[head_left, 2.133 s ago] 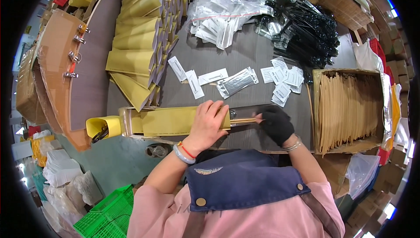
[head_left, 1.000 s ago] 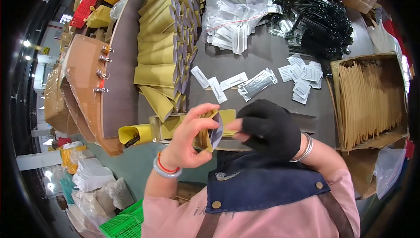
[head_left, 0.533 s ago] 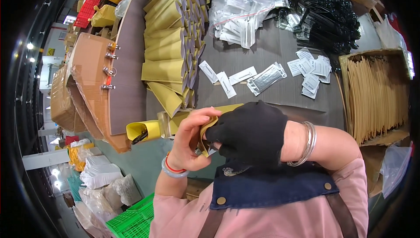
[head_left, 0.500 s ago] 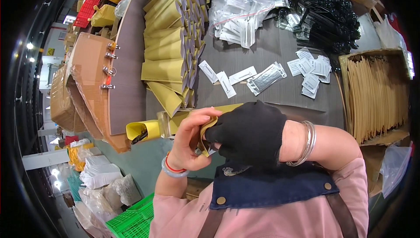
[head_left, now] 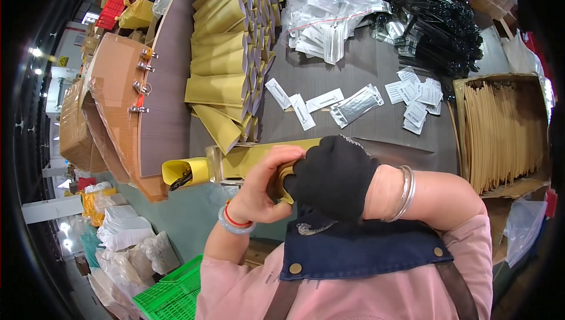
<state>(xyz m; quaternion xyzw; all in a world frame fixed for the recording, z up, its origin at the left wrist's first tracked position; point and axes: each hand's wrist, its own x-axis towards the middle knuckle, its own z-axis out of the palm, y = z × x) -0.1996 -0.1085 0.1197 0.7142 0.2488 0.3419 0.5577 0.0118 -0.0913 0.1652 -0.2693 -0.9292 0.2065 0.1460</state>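
My left hand (head_left: 262, 187), bare with bangles at the wrist, curls its fingers round the open end of a yellow-brown paper sleeve (head_left: 284, 195). My right hand (head_left: 335, 178), in a black glove, presses against the same opening. Its fingertips go into the sleeve's mouth and are hidden, so I cannot tell whether they hold anything. Behind my hands, another yellow sleeve (head_left: 241, 160) lies along the table's near edge. To the left, a yellow sleeve (head_left: 187, 171) with dark pieces in its open end sticks out beyond a clear holder (head_left: 215, 164).
Stacked yellow sleeves (head_left: 220, 61) fill the table's left. Farther back are a clear bag of white packets (head_left: 329, 20) and a black heap of thin tools (head_left: 438, 25). Flat packets (head_left: 356, 105) and small white cards (head_left: 416, 97) lie mid-table. A carton of brown sticks (head_left: 500, 134) stands right.
My gloved right hand has turned slightly, and its fingers sit deeper at the sleeve's mouth. My left hand still grips the sleeve. The whole view has shifted a little.
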